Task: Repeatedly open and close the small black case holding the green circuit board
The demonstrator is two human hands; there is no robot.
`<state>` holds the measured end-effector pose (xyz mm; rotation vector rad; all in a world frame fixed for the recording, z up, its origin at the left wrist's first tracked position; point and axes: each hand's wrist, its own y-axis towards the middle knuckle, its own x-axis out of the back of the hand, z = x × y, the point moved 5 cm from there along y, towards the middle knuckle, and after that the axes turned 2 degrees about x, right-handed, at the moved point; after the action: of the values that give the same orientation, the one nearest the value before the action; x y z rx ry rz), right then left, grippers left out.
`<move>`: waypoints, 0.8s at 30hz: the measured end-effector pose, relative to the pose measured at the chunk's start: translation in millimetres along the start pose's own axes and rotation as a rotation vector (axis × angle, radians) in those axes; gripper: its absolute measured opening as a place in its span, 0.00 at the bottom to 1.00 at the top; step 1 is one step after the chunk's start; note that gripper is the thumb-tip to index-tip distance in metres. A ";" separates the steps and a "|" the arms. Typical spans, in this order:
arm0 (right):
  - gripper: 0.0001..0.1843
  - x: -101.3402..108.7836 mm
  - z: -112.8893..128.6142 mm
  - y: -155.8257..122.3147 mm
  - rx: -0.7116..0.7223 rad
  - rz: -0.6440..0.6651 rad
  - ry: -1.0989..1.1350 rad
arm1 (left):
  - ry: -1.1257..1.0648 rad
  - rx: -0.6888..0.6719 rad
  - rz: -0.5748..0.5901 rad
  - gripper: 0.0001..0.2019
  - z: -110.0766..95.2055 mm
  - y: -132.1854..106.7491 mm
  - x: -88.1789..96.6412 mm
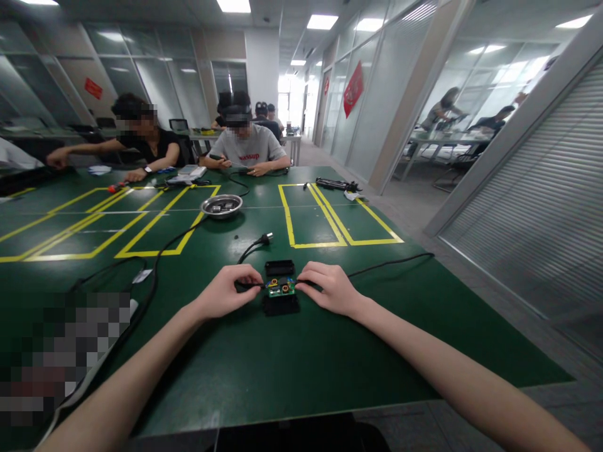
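Between my hands is a small green circuit board (pixel 281 289) with copper coils and coloured wires. My left hand (pixel 230 290) pinches the black cable at the board's left end. At its right end, my right hand (pixel 327 287) is closed on the other black cable (pixel 391 264), which runs off to the right across the table. One black plastic case half (pixel 279 267) lies just behind the board, and another black case half (pixel 281 306) lies in front of it. Behind my left hand rests a black power plug (pixel 266 239) with its prongs pointing right.
A steel bowl (pixel 221 206) holding metal parts stands farther back on the green table (pixel 330 370). Yellow tape (pixel 318 245) marks rectangles. A folded black tripod (pixel 336 184) lies at the far edge. A black cable (pixel 157 263) crosses the left side. Two people sit opposite.
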<state>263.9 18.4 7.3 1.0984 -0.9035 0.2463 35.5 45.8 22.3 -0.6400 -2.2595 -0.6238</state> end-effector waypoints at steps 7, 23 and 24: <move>0.08 -11.9 3.9 -3.8 -0.022 0.248 0.113 | -0.189 0.177 0.247 0.06 4.2 -5.8 -17.3; 0.08 -7.3 -20.1 -7.0 -0.115 0.293 0.198 | 0.061 -0.009 0.058 0.09 7.0 -1.7 -23.0; 0.08 -7.7 -19.5 -7.2 -0.110 0.294 0.193 | 0.076 -0.010 0.062 0.08 7.0 -1.5 -23.0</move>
<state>273.1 33.4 -6.1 0.8228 -0.8918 0.5307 45.8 42.7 0.8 -0.6770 -2.1590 -0.6199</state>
